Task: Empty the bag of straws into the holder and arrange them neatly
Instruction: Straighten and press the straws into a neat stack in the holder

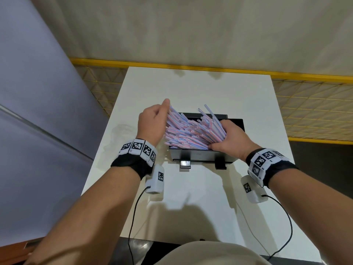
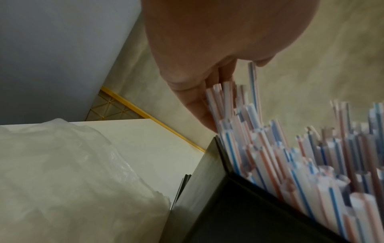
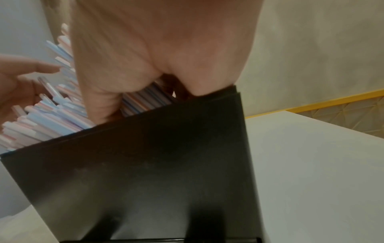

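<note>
A black box holder [image 1: 202, 157] stands mid-table, stuffed with a messy pile of red- and blue-striped straws [image 1: 189, 131] that fan up and out of it. My left hand [image 1: 152, 119] is at the pile's left side, its straight fingers [image 2: 203, 102] pressing against the straw ends [image 2: 290, 156] above the holder's corner [image 2: 228, 213]. My right hand [image 1: 227, 136] curls over the pile's right end and grips a bunch of straws [image 3: 51, 118] at the holder's rim [image 3: 145, 164]. Its fingertips are hidden inside. The empty clear bag [image 2: 62, 164] lies crumpled on the table left of the holder.
The white table [image 1: 191, 197] has bare surface in front of and behind the holder. A yellow-framed mesh shelf [image 1: 305, 104] runs behind and to the right, with a grey-blue panel [image 1: 38, 92] on the left. Wrist camera cables [image 1: 133, 217] hang over the near edge.
</note>
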`<state>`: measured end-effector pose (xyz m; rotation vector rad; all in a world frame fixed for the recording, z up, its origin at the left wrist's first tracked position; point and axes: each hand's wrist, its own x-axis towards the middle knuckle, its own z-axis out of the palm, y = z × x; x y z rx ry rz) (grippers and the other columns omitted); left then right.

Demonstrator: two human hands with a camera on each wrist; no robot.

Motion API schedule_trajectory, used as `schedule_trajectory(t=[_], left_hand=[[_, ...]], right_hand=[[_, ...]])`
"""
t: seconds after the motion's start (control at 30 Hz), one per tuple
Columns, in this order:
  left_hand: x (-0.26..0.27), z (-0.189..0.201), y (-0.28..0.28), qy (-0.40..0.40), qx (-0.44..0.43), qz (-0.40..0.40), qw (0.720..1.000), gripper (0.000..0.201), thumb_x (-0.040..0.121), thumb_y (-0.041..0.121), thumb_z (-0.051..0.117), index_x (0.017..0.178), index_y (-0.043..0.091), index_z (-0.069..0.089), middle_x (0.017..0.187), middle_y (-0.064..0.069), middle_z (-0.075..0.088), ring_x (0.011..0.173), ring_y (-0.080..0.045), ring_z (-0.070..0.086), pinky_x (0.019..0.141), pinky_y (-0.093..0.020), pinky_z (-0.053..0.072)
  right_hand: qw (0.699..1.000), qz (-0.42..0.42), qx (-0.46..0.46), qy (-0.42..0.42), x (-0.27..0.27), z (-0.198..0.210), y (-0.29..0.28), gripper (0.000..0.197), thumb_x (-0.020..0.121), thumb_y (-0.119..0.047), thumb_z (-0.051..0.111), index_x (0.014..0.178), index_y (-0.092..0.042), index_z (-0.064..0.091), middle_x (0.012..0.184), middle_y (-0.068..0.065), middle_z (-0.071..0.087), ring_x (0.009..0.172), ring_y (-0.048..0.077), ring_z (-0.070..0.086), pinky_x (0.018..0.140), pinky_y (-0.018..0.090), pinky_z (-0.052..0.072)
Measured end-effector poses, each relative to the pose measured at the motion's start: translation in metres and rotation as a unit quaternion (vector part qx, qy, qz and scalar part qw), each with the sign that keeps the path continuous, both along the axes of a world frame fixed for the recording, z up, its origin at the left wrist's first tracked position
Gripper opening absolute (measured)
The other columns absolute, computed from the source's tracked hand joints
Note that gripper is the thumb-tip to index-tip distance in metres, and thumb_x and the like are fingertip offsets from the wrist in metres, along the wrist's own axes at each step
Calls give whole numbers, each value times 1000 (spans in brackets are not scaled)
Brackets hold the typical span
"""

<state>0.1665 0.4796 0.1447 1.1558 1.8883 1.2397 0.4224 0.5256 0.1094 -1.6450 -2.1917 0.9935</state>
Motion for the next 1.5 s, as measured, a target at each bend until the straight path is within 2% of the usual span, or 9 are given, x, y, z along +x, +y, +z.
schedule_trajectory(t=[0.1,0.2,0.43,0.6,0.77,0.93,1.2,1.33,1.5], left_hand=[[0,-6,-1,27,9,23,999,54,99,52,53,77,3,59,73,-13,61,69,-29,57,72,-41,51],[1,-10,1,67,21,55,996,24,96,41,62,96,17,57,95,-1,61,80,-15,58,81,-38,51],[6,-9,9,12,-57,9,998,65,96,59,59,146,22,42,141,-3,49,116,-18,53,101,-34,43],[19,-7,18,10,-59,-40,997,50,93,58,63,122,18,67,118,4,67,106,-15,59,92,-30,44],[22,-6,27,-17,-127,-80,988,47,86,62,66,89,14,65,90,1,70,90,-21,67,89,-39,53],[33,-1,27,10,-101,-92,991,53,92,51,69,96,-2,68,89,-10,71,88,-32,68,85,-41,54],[41,0,24,-14,-99,-64,993,41,93,33,69,129,23,52,96,3,66,86,-23,68,80,-35,53],[33,-2,29,-69,-127,-109,983,19,94,30,69,103,14,75,93,-6,75,90,-26,73,90,-38,56],[33,-8,30,-58,-123,-96,986,39,87,39,69,94,1,73,85,-19,74,81,-33,72,83,-44,58]], right_hand=[[1000,-6,-27,15,1,1,-1,57,65,-27,91,109,-16,56,97,1,66,87,19,65,78,34,54],[999,1,-24,24,-1,2,0,62,64,-25,92,115,-22,56,102,-4,65,89,14,64,74,28,48],[1000,1,-21,7,-4,-4,1,49,63,-25,88,104,-25,61,107,2,59,97,22,61,84,34,50],[999,-11,-38,9,-7,-2,-1,57,67,-21,87,113,-17,53,96,2,66,86,24,65,78,35,53],[1000,2,-7,7,-9,-1,-4,51,65,-21,89,109,-16,64,102,6,61,90,26,63,83,37,53],[1000,-6,-4,27,-8,-3,-7,49,66,-19,89,107,-15,62,101,6,62,89,26,63,80,37,53],[999,1,-22,31,-6,-4,-8,52,67,-23,88,109,-23,58,92,-2,67,83,19,66,75,32,55],[999,2,-25,33,-6,-4,-8,55,67,-23,87,112,-26,56,92,-5,67,82,16,66,73,31,54],[999,7,-29,33,-7,-4,-8,60,67,-25,86,118,-31,54,93,-6,67,82,15,66,74,31,55]])
